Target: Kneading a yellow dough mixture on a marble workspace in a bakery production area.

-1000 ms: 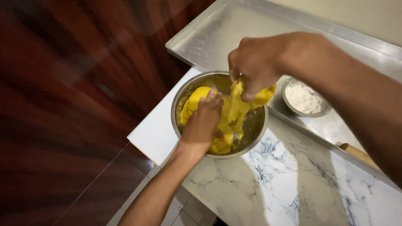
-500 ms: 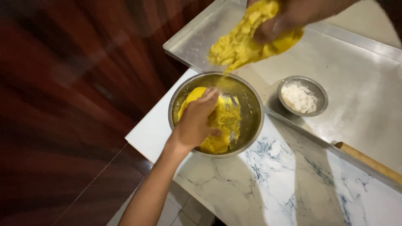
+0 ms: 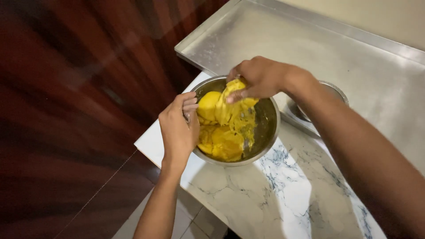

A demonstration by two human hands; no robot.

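A steel mixing bowl (image 3: pixel 265 146) sits on the corner of a white marble counter (image 3: pixel 283 199). It holds sticky yellow dough (image 3: pixel 221 141) in lumps. My right hand (image 3: pixel 259 79) is over the bowl, its fingers closed on a stretched piece of the dough at the bowl's far side. My left hand (image 3: pixel 179 128) grips the bowl's near left rim, fingers curled over the edge.
A large steel tray (image 3: pixel 310 40) lies behind the bowl. A small steel bowl (image 3: pixel 336 90) stands on it, mostly hidden by my right forearm. Left of the counter drops a dark red wooden floor (image 3: pixel 66 110). Pale tiles (image 3: pixel 186 221) show below the counter's edge.
My right hand has come down from high over the tray, bringing the lifted dough back into the bowl. My left hand moved from the dough inside to the bowl's left rim.
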